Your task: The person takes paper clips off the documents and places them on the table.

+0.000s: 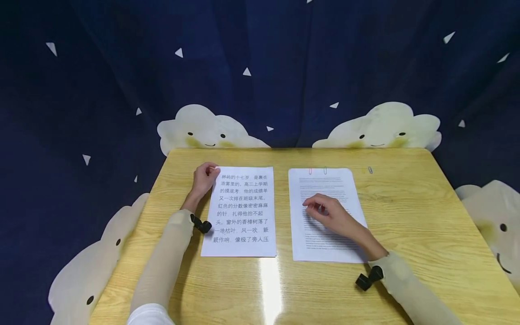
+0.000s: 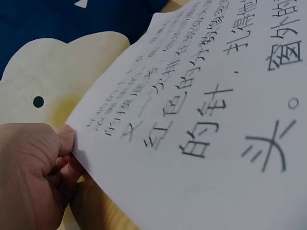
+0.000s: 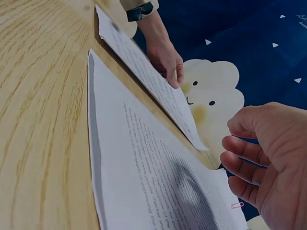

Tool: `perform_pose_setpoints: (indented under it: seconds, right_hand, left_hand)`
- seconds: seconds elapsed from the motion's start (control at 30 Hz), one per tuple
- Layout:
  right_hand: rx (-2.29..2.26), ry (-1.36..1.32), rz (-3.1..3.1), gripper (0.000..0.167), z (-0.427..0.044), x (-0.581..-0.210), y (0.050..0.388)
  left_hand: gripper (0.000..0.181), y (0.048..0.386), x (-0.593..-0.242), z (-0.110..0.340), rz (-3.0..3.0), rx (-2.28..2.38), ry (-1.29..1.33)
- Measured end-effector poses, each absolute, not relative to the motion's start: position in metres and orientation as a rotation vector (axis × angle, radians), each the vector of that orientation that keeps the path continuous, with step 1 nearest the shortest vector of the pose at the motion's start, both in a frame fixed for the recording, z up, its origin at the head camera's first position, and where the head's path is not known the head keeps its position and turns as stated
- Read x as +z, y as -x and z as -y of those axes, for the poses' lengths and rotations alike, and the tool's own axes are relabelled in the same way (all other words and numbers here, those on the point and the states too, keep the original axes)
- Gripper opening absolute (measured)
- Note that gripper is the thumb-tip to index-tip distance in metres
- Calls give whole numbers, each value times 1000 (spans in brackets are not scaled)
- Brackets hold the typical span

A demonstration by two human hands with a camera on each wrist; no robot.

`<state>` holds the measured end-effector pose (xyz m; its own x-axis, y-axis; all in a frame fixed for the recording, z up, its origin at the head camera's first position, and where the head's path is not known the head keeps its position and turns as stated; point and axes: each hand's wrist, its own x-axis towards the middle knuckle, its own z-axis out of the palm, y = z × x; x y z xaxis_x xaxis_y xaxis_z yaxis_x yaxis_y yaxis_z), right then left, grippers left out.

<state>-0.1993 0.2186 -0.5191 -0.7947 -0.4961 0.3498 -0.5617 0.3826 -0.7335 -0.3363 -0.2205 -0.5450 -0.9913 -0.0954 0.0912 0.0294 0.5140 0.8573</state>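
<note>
Two printed stacks of paper lie side by side on the table. My left hand [image 1: 204, 178] pinches the top left corner of the left sheet [image 1: 243, 212], printed with large Chinese characters; in the left wrist view the thumb of the left hand [image 2: 36, 167] lies on the corner of the sheet [image 2: 192, 187]. Above the right stack [image 1: 325, 243], covered in small print, hovers my right hand [image 1: 331, 214], fingers loosely bent and holding nothing. A red paper clip [image 1: 310, 171] and a dark green one [image 1: 325, 170] sit on that stack's top edge.
A grey paper clip [image 1: 370, 170] lies on the wooden table [image 1: 426, 216], to the right of the right stack. Behind the table hangs a dark blue curtain [image 1: 276, 54] with white triangles and smiling clouds. Light reflects off the table between and below the papers.
</note>
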Motion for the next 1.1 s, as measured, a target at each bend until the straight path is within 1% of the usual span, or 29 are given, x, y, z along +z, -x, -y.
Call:
perform_pose_setpoints:
  seconds: [0.13,0.4,0.6,0.8,1.1]
  right_hand:
    - [1398,-970,2536,15,-222,-520,201]
    - [1392,-969,2518,16,-229,-519,204]
    - [1407,-942,2515,14,-232,-517,202]
    - [1445,-926,2513,14,-233,-520,201]
    - [1458,-904,2551,9,-235,-525,200]
  left_hand:
    - [23,336,-541,218,2590,-1484,-87]
    - [26,338,-532,202,2492,-1406,-67]
    - [23,337,-528,182,2430,-1448,-49]
    - [19,330,-526,144,2411,-1597,69]
    - [17,321,-522,91,2483,-1633,322]
